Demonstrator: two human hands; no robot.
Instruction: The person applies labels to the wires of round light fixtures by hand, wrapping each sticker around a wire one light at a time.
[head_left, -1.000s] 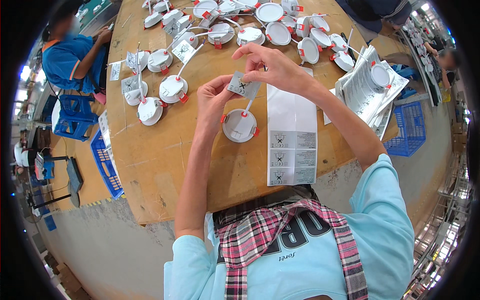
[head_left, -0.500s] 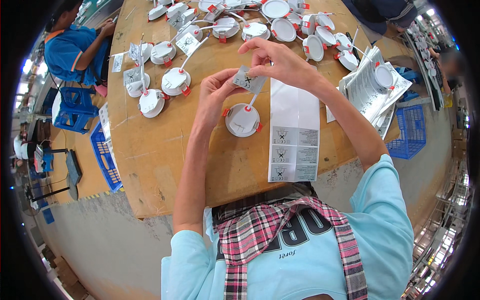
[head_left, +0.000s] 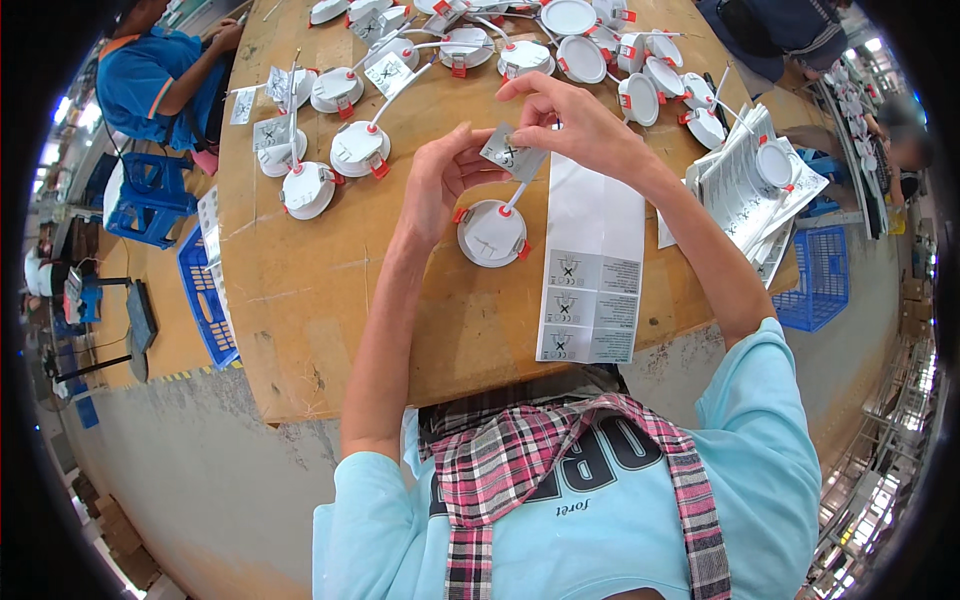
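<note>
A round white downlight (head_left: pixel 491 234) with red-tipped spring clips lies on the table in front of me, its white cable rising toward my hands. A silvery printed sticker label (head_left: pixel 509 153) is folded about the upper end of that cable. My right hand (head_left: pixel 572 122) pinches the label between thumb and fingers. Beside the label's left edge, my left hand (head_left: pixel 450 172) has its fingers apart; whether a fingertip touches the label is hard to tell. To the right of the downlight lies a white label sheet (head_left: pixel 592 235), with several printed labels on its lower part.
Several labelled downlights (head_left: pixel 360 150) stand at the left, and more downlights crowd the far side. A stack of printed sheets (head_left: pixel 735 190) lies at the right with a downlight on it. Blue crates (head_left: pixel 822 275) flank the wooden table (head_left: pixel 310 330). A co-worker (head_left: pixel 150 85) sits far left.
My left fingers have come off the label and spread. My right hand has moved slightly right with the label pinched. The view has shifted a little.
</note>
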